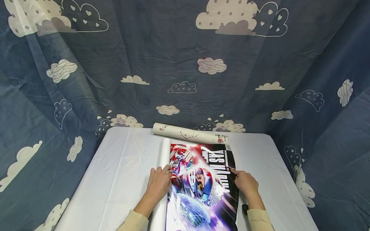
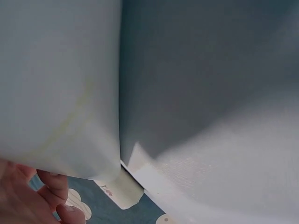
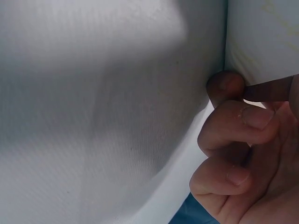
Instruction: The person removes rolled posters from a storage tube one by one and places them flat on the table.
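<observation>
A glossy poster (image 1: 199, 192) with a helmeted figure lies partly unrolled on the white table. Along its left side it is still wound into a white roll (image 1: 164, 154). My left hand (image 1: 159, 181) holds this roll, with its fingertips at the printed face. In the left wrist view, the pale back of the paper (image 2: 60, 93) stands above the curled fingers (image 2: 55, 186). My right hand (image 1: 245, 181) pinches the poster's right edge. In the right wrist view, its other fingers (image 3: 233, 128) are curled, and the paper (image 3: 268, 42) shows beside them.
A cream roll with a floral branch pattern (image 1: 188, 132) lies across the back of the white table (image 1: 124, 166). Beside my right wrist is a small dark object (image 1: 245, 209). A dark blue cloth with clouds (image 1: 179, 48) hangs behind and at both sides.
</observation>
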A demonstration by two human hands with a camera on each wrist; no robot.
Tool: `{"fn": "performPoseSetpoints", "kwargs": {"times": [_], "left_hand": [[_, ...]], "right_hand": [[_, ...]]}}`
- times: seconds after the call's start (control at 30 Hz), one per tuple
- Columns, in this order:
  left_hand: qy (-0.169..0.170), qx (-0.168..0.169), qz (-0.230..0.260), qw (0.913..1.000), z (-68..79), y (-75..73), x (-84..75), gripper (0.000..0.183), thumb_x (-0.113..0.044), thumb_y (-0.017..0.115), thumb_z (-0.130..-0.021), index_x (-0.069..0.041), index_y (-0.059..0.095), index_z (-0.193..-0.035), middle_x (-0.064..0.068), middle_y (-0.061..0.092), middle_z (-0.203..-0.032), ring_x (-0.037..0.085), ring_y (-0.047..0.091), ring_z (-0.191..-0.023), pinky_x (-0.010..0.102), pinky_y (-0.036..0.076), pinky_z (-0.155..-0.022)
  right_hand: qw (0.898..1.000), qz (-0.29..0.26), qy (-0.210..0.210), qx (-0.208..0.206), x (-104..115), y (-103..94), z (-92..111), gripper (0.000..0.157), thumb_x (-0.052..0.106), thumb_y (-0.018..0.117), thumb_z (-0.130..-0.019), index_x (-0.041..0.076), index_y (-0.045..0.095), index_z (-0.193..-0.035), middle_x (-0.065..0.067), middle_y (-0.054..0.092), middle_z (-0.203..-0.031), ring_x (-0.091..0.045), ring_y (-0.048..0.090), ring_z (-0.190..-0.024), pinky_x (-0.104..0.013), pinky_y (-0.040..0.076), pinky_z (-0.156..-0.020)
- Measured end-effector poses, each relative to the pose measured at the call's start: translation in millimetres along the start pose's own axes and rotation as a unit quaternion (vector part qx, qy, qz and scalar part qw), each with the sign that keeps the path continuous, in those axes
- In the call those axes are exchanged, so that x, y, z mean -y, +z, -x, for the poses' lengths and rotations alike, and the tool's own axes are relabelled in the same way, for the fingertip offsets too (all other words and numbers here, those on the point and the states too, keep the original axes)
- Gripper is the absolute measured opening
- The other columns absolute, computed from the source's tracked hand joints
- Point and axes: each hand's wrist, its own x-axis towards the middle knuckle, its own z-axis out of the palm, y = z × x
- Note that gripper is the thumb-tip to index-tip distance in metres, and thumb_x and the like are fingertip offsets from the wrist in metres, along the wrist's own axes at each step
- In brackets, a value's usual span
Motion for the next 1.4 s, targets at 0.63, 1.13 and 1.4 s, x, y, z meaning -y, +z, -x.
{"fn": "performPoseSetpoints", "kwargs": {"times": [0.63,1.13,1.4], "left_hand": [[-0.002,0.001,0.003,1.0,2.2,1.7,3.4,0.015,-0.027,0.087,-0.078,-0.015,0.079,-0.082,-0.004,0.071,-0.115,0.019,0.052,-0.074,0.034,0.031,-0.067],[-0.004,0.001,-0.005,1.0,6.5,0.0,4.3,0.019,-0.033,0.088,-0.08,-0.017,0.079,-0.08,-0.006,0.07,-0.114,0.019,0.057,-0.077,0.034,0.033,-0.068],[-0.011,0.019,-0.004,0.9998,6.6,-1.3,5.2,0.021,-0.034,0.087,-0.082,-0.015,0.081,-0.086,-0.005,0.07,-0.117,0.019,0.058,-0.08,0.035,0.035,-0.07]], "right_hand": [[1.0,0.001,-0.004,-0.003,-5.2,-2.0,-0.7,0.048,0.009,0.055,-0.098,0.015,0.065,-0.145,-0.036,0.061,-0.141,-0.029,0.052,-0.073,-0.037,0.037,-0.058],[1.0,0.002,0.004,0.002,-6.7,-6.6,0.4,0.047,0.009,0.054,-0.099,0.014,0.067,-0.143,-0.037,0.063,-0.137,-0.028,0.051,-0.071,-0.037,0.038,-0.058],[1.0,-0.003,0.004,0.004,-7.1,-8.2,0.1,0.049,0.009,0.053,-0.097,0.015,0.065,-0.145,-0.038,0.062,-0.138,-0.028,0.049,-0.069,-0.037,0.037,-0.058]]}}
